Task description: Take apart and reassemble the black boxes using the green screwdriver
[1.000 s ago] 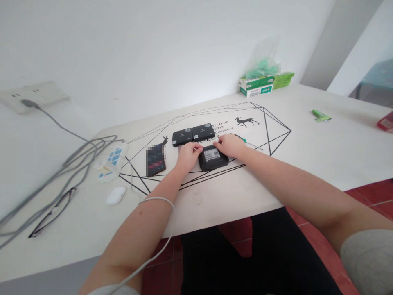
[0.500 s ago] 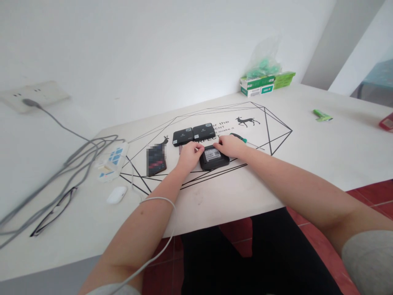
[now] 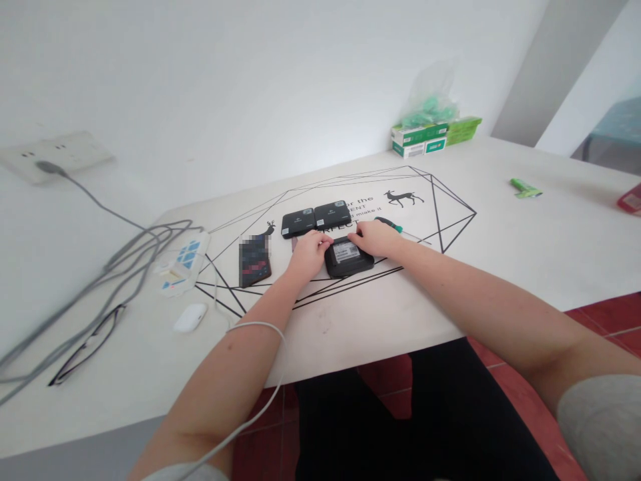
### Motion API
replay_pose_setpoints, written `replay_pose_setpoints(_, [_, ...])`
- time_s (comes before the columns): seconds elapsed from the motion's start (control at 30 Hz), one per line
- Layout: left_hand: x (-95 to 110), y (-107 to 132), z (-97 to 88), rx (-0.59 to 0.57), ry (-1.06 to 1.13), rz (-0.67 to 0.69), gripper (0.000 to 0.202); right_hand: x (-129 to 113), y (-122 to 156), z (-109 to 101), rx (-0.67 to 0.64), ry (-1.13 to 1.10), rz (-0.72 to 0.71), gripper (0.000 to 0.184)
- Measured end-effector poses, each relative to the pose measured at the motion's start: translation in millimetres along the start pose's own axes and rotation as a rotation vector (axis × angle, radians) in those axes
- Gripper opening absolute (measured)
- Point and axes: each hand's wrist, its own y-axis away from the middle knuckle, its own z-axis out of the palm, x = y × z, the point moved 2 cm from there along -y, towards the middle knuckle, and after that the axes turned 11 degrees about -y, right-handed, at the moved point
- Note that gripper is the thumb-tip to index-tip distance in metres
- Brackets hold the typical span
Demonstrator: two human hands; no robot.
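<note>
In front of you, the black electronic device point(image 3: 349, 260) lies on the table point(image 3: 360, 327) with its white label uncovered, so I judge that its back cover is off and it is not yet closed. Your left hand point(image 3: 309, 254) has thumb and forefinger close together at its far left corner; your right hand point(image 3: 374, 239) has its fingertips on the far right edge. Whether they grasp it or only press, I cannot tell. Just behind, the two other black devices point(image 3: 316, 218) lie side by side and appear closed. The screwdriver point(image 3: 395, 228) rests beyond your right hand, and the smartphone point(image 3: 255, 262) to the left. The white tabletop bears black lines and deer; farther are green-and-white boxes point(image 3: 419, 135) by the white wall point(image 3: 280, 87). Below, the floor point(image 3: 608, 321) has red tiles.
</note>
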Motion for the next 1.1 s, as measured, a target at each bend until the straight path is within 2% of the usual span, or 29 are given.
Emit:
replay_pose_setpoints(0.13, [-8.7, -0.4, -1.2, 0.038, -0.046, -0.009, 0.021, 0.1, 0.0, -0.4, -0.007, -0.003, 0.004, 0.044])
replay_pose_setpoints(0.23, [-25.4, -1.7, -3.4, 0.107, -0.131, -0.104, 0.023, 0.5, -0.3, -0.7, -0.015, -0.010, 0.004, 0.044])
replay_pose_setpoints(0.4, [-43.5, -3.5, -2.7, 0.021, -0.305, -0.128, 0.024, 0.9, -0.2, -0.9, -0.021, -0.018, 0.005, 0.044])
replay_pose_setpoints(0.7, [-32.1, -0.6, -5.0, -0.093, -0.462, 0.001, 0.022, -1.6, 1.5, -1.5, -0.024, -0.015, 0.005, 0.044])
replay_pose_setpoints(0.93, [-15.2, 2.9, -9.4, -0.163, -0.647, 0.085, 0.031, -1.5, 1.8, -1.6, -0.030, -0.005, -0.008, 0.044])
replay_pose_setpoints(1.1, [-9.0, 3.8, -7.9, -0.188, -0.724, 0.103, 0.031, -1.1, 1.5, -2.2, -0.029, 0.004, -0.005, 0.043])
